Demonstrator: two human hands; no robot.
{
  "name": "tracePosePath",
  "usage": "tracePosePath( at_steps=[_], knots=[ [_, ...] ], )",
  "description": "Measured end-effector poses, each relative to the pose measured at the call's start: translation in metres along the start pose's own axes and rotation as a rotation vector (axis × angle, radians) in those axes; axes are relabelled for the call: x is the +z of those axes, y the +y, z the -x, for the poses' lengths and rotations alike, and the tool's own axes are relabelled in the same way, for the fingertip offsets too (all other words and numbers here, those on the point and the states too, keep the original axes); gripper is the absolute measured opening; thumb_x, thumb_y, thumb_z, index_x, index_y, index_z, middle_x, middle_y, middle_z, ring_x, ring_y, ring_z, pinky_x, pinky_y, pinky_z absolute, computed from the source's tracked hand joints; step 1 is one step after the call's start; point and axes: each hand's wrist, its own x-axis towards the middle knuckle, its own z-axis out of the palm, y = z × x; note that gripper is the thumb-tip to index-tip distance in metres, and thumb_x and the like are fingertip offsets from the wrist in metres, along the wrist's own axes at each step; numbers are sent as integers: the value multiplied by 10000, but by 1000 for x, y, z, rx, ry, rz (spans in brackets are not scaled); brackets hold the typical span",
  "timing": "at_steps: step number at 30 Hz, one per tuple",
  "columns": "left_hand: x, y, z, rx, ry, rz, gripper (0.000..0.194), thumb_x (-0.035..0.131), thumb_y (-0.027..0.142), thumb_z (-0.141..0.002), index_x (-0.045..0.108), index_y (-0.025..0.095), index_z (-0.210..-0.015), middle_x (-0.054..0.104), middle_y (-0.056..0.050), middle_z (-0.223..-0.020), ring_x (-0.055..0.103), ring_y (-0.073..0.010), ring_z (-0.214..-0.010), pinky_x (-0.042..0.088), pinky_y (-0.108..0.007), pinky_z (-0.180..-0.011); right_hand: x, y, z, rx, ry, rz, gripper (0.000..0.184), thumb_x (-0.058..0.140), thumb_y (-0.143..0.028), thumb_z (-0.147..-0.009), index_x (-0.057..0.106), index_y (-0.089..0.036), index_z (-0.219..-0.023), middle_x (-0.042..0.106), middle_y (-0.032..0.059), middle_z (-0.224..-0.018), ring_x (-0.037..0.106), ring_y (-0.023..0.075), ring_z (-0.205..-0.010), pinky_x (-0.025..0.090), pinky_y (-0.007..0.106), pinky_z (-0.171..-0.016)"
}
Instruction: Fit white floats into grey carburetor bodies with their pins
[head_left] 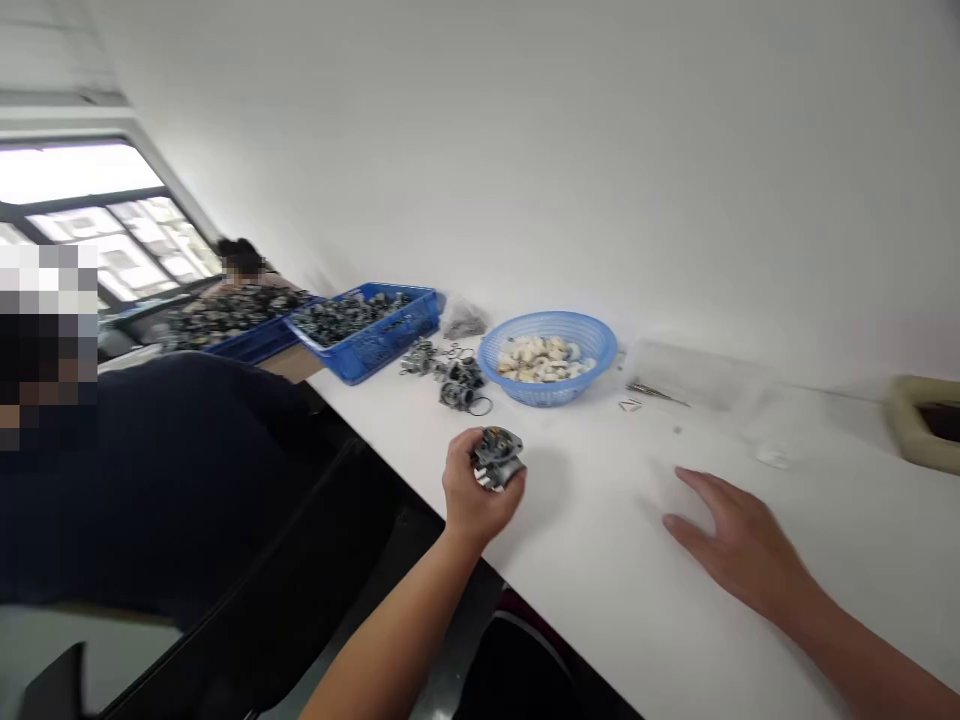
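My left hand (474,497) is wrapped round a grey metal carburetor (498,452), held just above the white table near its front edge. The carburetor's open side faces up, with some brass-coloured parts inside. To the right, my right hand (731,530) hovers low over the table, thumb and fingers apart, with nothing in it. Beyond my left hand lie several more carburetors (459,385), a thin black ring (481,406) beside them. A blue plastic basket (547,393) behind holds whitish plastic parts (541,358).
Blue crates (360,350) full of metal parts stand at the back left. A screwdriver-like tool (656,393) and small pins (630,405) lie right of the basket, near a clear plastic bag (694,372). A person in dark clothing (165,480) sits at left; another is farther back.
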Motion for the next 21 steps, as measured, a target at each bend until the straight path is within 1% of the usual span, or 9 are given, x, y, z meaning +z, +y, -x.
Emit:
tracePosePath(
  at_steps=[1, 3, 6, 8, 12, 14, 16, 19, 21],
  knots=[
    [9, 16, 10, 106, -46, 105, 623, 724, 275, -653, 417, 208, -1191, 554, -121, -1159, 614, -250, -1060, 555, -389, -827, -6, -5, 8, 60, 11, -156, 632, 527, -563, -790, 514, -195, -1303, 528, 148, -1380, 437, 381, -1300, 342, 577, -1059],
    [28, 48, 26, 223, -165, 290, 669, 755, 272, -626, 411, 215, -1196, 548, -128, -1165, 603, -263, -1080, 548, -423, -852, -20, -17, 29, 112, -107, -563, 626, 548, -578, -818, 427, -283, -1356, 455, 106, -1450, 408, 324, -1339, 386, 515, -1045],
    [54, 82, 38, 282, -323, 463, 722, 808, 312, -600, 399, 232, -1189, 545, -127, -1171, 595, -276, -1098, 548, -444, -856, -41, -38, 59, 76, -226, -1101, 668, 580, -591, -826, 348, -320, -1391, 429, 101, -1458, 456, 288, -1299, 360, 505, -1060],
    [72, 95, 42, 314, -384, 535, 763, 844, 349, -564, 401, 244, -1177, 546, -115, -1167, 584, -282, -1119, 548, -450, -864, -50, -49, 73, 50, -232, -1277, 689, 627, -579, -808, 360, -317, -1387, 422, 102, -1445, 476, 289, -1267, 373, 508, -1039],
    [105, 115, 53, 367, -444, 640, 803, 853, 376, -553, 384, 263, -1195, 498, -108, -1211, 573, -276, -1130, 566, -430, -848, -57, -60, 88, 51, -166, -1426, 593, 649, -455, -848, 419, -288, -1368, 499, 85, -1357, 472, 257, -1241, 381, 462, -1035],
    [116, 122, 59, 377, -444, 665, 819, 822, 347, -602, 338, 269, -1258, 468, -120, -1236, 552, -283, -1158, 560, -439, -866, -57, -59, 88, 106, -120, -1466, 565, 665, -410, -846, 438, -300, -1352, 539, 67, -1306, 491, 242, -1211, 400, 444, -1020],
    [122, 126, 65, 362, -475, 655, 889, 786, 321, -654, 244, 257, -1356, 438, -152, -1270, 528, -299, -1191, 531, -468, -917, -55, -54, 86, 166, -53, -1507, 531, 692, -387, -825, 481, -311, -1306, 555, 55, -1289, 503, 242, -1196, 431, 431, -992],
    [122, 126, 69, 336, -650, 632, 1056, 750, 347, -693, 35, 217, -1460, 346, -220, -1379, 454, -346, -1276, 468, -516, -995, -53, -42, 80, 239, 6, -1508, 489, 729, -358, -791, 538, -314, -1238, 575, 51, -1255, 575, 243, -1092, 503, 406, -887],
    [119, 125, 69, 331, -775, 654, 1066, 710, 353, -727, -35, 211, -1474, 286, -228, -1440, 383, -363, -1334, 426, -537, -1035, -55, -33, 78, 266, -11, -1464, 487, 732, -342, -790, 542, -317, -1238, 594, 51, -1208, 629, 226, -965, 529, 397, -819]
  ],
)
